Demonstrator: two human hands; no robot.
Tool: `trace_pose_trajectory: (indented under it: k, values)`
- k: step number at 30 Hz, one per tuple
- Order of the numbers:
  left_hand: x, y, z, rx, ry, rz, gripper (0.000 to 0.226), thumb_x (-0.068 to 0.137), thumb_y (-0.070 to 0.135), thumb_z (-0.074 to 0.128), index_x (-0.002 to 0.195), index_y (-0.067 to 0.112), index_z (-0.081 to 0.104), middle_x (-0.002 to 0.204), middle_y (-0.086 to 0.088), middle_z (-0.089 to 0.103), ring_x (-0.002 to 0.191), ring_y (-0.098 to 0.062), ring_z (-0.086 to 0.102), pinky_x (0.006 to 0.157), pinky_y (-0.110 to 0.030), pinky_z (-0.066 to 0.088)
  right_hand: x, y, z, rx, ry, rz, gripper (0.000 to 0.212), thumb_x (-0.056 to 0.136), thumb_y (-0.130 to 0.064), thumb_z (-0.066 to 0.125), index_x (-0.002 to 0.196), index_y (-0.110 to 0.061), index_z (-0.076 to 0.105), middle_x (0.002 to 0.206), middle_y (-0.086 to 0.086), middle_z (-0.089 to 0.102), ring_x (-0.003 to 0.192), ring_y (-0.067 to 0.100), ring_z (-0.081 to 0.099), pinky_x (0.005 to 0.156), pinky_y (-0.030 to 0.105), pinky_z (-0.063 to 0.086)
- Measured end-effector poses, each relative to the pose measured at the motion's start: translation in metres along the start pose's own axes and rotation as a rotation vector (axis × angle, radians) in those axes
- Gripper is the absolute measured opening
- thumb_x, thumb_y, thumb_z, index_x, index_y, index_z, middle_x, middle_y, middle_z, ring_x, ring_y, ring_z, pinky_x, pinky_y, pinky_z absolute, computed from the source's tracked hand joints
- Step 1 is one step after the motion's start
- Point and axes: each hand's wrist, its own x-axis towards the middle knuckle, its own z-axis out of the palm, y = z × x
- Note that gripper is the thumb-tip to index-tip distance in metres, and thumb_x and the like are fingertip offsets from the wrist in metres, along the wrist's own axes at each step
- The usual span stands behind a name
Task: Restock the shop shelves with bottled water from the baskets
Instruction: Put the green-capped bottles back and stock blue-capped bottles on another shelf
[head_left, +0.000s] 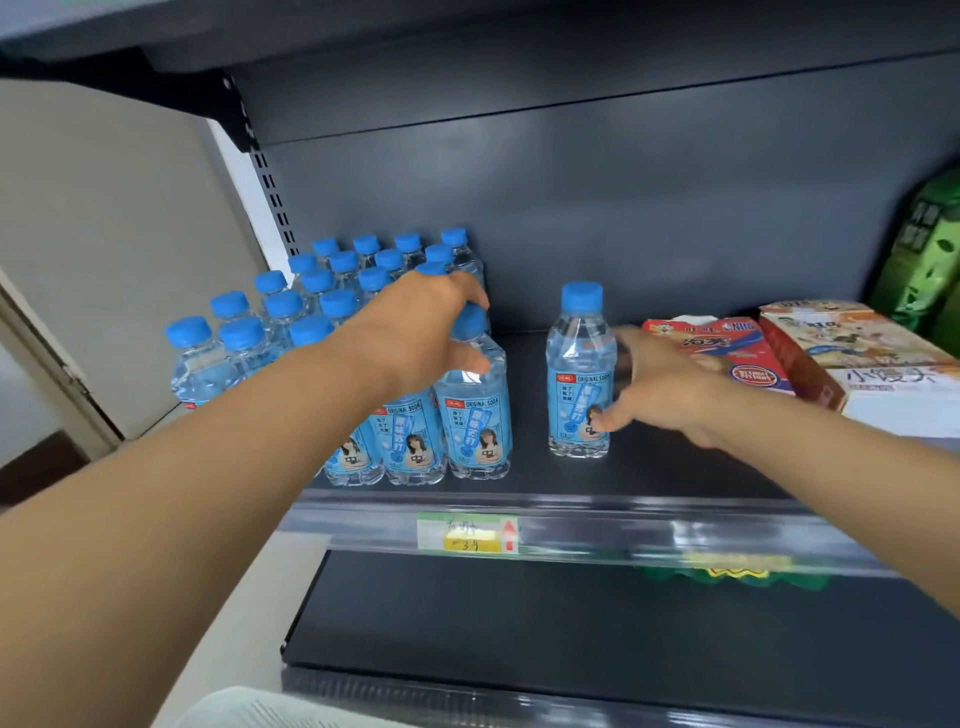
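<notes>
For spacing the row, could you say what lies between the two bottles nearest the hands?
Only bare shelf, between left bottle and lone bottle, in head view.

Clear water bottles (244, 343) with blue caps and pale blue labels stand upright in tight rows at the left of the dark shelf (524, 467). The left hand (415, 332) grips the front-right bottle (475, 415) at its neck. A lone bottle (579, 374) stands upright apart to the right, the right hand (660, 384) touching its side.

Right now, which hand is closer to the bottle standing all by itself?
Right. The right hand is just beside the lone bottle, thumb at its label. The left hand is off to its left, gripping a front-row bottle in the group.
</notes>
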Motion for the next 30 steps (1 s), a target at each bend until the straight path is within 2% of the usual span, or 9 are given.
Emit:
trace_pose_trajectory:
  k: [2, 5, 10, 15, 18, 22, 26, 28, 30]
  values:
    - [0.001, 0.000, 0.000, -0.026, 0.003, -0.013, 0.064, 0.075, 0.034, 0.075, 0.130, 0.020, 0.045, 0.126, -0.007, 0.055, 0.108, -0.024, 0.053, 0.087, -0.029, 0.042, 0.000, 0.011, 0.011, -0.012, 0.036, 0.011, 0.070, 0.063, 0.004, 0.081, 0.124, -0.012, 0.050, 0.116, 0.003, 0.063, 0.108, 0.021, 0.060, 0.095, 0.037, 0.049]
    - [0.000, 0.002, 0.000, -0.072, 0.028, -0.025, 0.062, 0.072, 0.030, 0.078, 0.122, 0.015, 0.045, 0.124, -0.008, 0.055, 0.113, -0.025, 0.052, 0.095, -0.036, 0.044, 0.006, 0.014, 0.026, 0.064, 0.097, 0.005, 0.064, 0.066, 0.001, 0.081, 0.120, -0.008, 0.048, 0.120, 0.004, 0.060, 0.109, 0.020, 0.060, 0.096, 0.039, 0.049]
    - [-0.003, 0.003, 0.001, -0.070, 0.038, -0.020, 0.058, 0.074, 0.029, 0.077, 0.119, 0.012, 0.044, 0.118, -0.011, 0.056, 0.107, -0.025, 0.052, 0.090, -0.034, 0.044, 0.018, 0.005, 0.048, 0.148, 0.093, -0.052, 0.059, 0.071, 0.005, 0.076, 0.121, -0.007, 0.048, 0.120, 0.007, 0.062, 0.101, 0.014, 0.059, 0.090, 0.028, 0.050]
    - [-0.010, 0.003, 0.002, -0.105, 0.051, -0.015, 0.054, 0.077, 0.026, 0.075, 0.118, 0.012, 0.044, 0.104, -0.011, 0.055, 0.085, -0.024, 0.054, 0.076, -0.032, 0.043, 0.032, 0.001, 0.063, 0.141, 0.109, -0.045, 0.054, 0.075, -0.002, 0.074, 0.121, -0.013, 0.048, 0.121, 0.003, 0.061, 0.107, 0.018, 0.060, 0.093, 0.037, 0.051]
    - [-0.012, 0.003, 0.003, -0.105, 0.066, 0.002, 0.052, 0.077, 0.024, 0.074, 0.118, 0.012, 0.045, 0.097, -0.003, 0.048, 0.080, -0.019, 0.048, 0.072, -0.028, 0.037, 0.037, -0.007, 0.069, 0.121, 0.080, -0.055, 0.056, 0.076, -0.006, 0.074, 0.124, -0.015, 0.047, 0.122, 0.002, 0.060, 0.107, 0.018, 0.060, 0.092, 0.037, 0.052]
    - [-0.012, 0.002, 0.005, -0.055, 0.156, 0.073, 0.050, 0.076, 0.018, 0.075, 0.117, 0.008, 0.048, 0.107, 0.005, 0.031, 0.097, -0.016, 0.042, 0.083, -0.021, 0.034, 0.038, -0.015, 0.079, 0.189, -0.036, -0.073, 0.064, 0.076, 0.005, 0.069, 0.131, -0.016, 0.044, 0.130, 0.002, 0.055, 0.107, 0.017, 0.058, 0.088, 0.035, 0.054]
    - [-0.014, 0.000, 0.008, -0.064, 0.169, 0.092, 0.050, 0.076, 0.018, 0.075, 0.117, 0.007, 0.050, 0.105, 0.005, 0.032, 0.094, -0.016, 0.042, 0.083, -0.020, 0.035, 0.036, -0.015, 0.084, 0.256, -0.087, -0.088, 0.066, 0.082, 0.011, 0.058, 0.137, -0.018, 0.038, 0.136, -0.001, 0.050, 0.104, 0.010, 0.052, 0.078, 0.026, 0.053]
    - [-0.015, 0.001, 0.009, -0.076, 0.182, 0.092, 0.049, 0.076, 0.017, 0.075, 0.117, 0.007, 0.050, 0.105, 0.005, 0.032, 0.094, -0.016, 0.042, 0.083, -0.020, 0.034, 0.037, -0.013, 0.084, 0.295, -0.111, -0.079, 0.067, 0.083, 0.013, 0.055, 0.139, -0.019, 0.036, 0.138, -0.001, 0.049, 0.109, 0.012, 0.052, 0.080, 0.028, 0.054]
    - [-0.015, 0.002, 0.011, -0.078, 0.189, 0.084, 0.049, 0.077, 0.017, 0.075, 0.117, 0.007, 0.049, 0.106, 0.005, 0.032, 0.095, -0.016, 0.042, 0.084, -0.020, 0.034, 0.039, -0.011, 0.085, 0.308, -0.115, -0.071, 0.070, 0.083, 0.013, 0.053, 0.142, -0.020, 0.034, 0.141, -0.001, 0.047, 0.118, 0.015, 0.051, 0.088, 0.033, 0.054]
